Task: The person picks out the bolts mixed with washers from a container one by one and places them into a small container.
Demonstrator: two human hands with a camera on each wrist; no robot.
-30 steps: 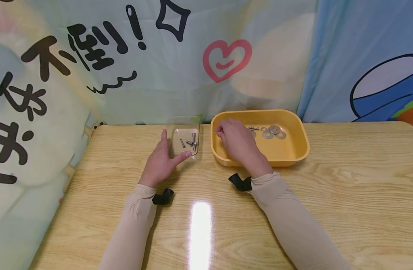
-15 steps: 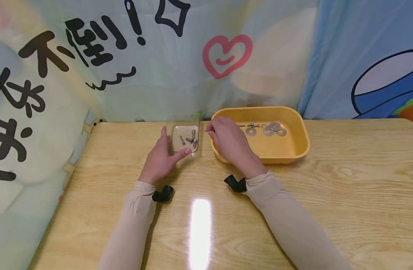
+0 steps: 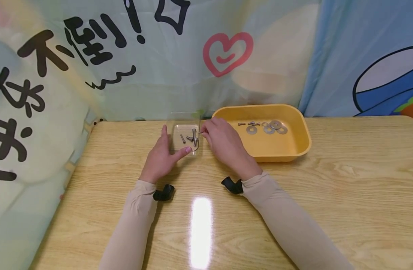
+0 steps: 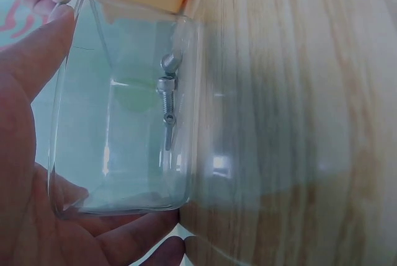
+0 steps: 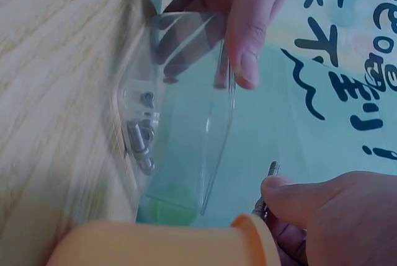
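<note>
My left hand [image 3: 159, 160] holds a clear plastic box [image 4: 139, 173], with its thumb over the front rim and its fingers along the left side. Several metal screws [image 4: 166, 95] lie on the bottom of the box. Between thumb and fingers, my right hand [image 3: 225, 144] pinches a screw [image 5: 273, 168], near the box's right rim and above the left edge of the yellow tray [image 3: 277, 150]. Its threaded end sticks up past the thumb in the right wrist view.
Inside the yellow tray lie several flat washers [image 3: 275, 124] and a few screws [image 3: 252, 123]. A printed cloth [image 3: 260, 67] hangs behind the wooden table [image 3: 355, 180], close to the box and tray.
My right hand has moved left with the screw, out from inside the yellow tray to beside the clear box. The left hand has stayed on the box.
</note>
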